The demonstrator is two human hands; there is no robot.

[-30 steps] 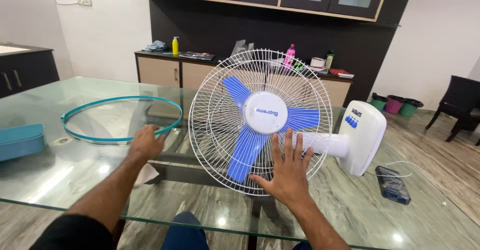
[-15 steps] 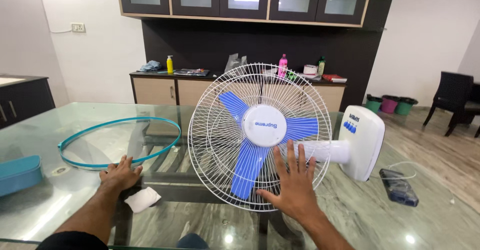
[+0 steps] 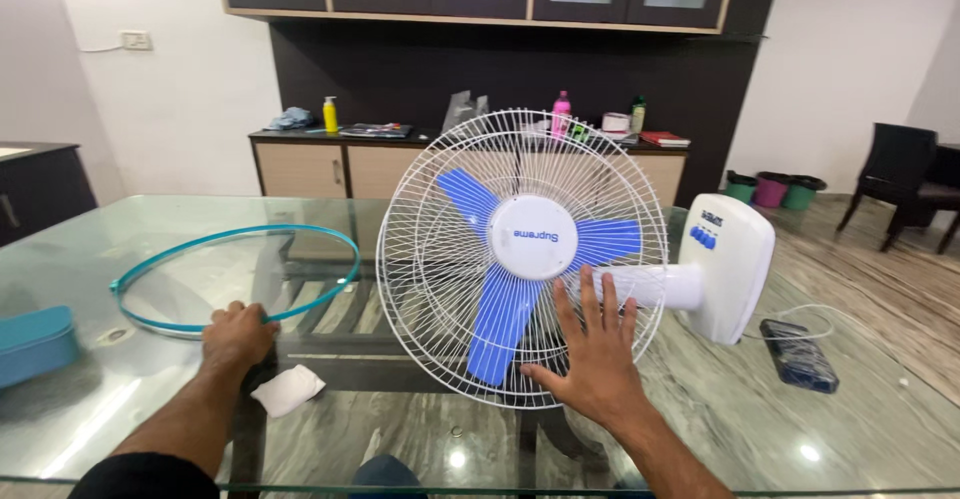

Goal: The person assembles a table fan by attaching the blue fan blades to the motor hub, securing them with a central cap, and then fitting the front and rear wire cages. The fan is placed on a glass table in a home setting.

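The right hand [image 3: 598,359], grip spread flat, presses on the wire guard of the fan [image 3: 522,256] lying on the glass counter [image 3: 120,389]. The left hand [image 3: 238,334] grips the teal ring [image 3: 235,277]; a white cloth [image 3: 287,389] lies just beside it.

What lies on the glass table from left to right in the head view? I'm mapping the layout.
Blue case → teal ring under the left hand → white cloth → fan grille with the right hand flat against it → white fan base → dark phone.
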